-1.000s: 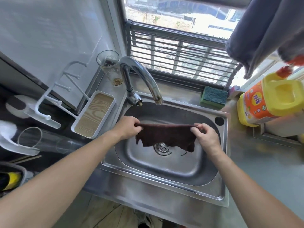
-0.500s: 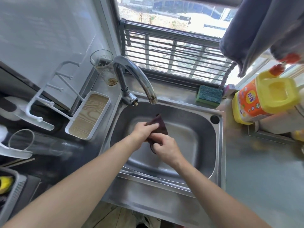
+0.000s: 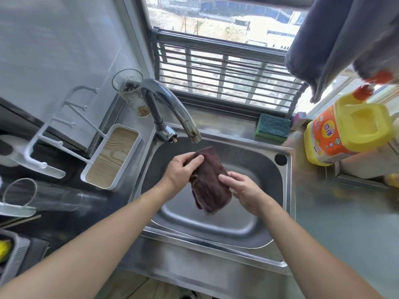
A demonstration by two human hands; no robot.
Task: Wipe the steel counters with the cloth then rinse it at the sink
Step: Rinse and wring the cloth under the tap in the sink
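A dark brown cloth, folded over, hangs above the steel sink. My left hand grips the cloth's upper left end, thumb on top. My right hand holds its right edge, fingers against the fabric. The curved steel tap ends just above and behind the cloth; I see no water running. The steel counter stretches to the right of the sink.
A green sponge lies on the back ledge. An orange and yellow detergent jug stands at right. A glass, a white tray and a white rack sit left. Grey fabric hangs top right.
The cloth was stretched flat between both hands, then bunched together. Now it hangs folded, and my hands have drawn apart again, left up, right down.
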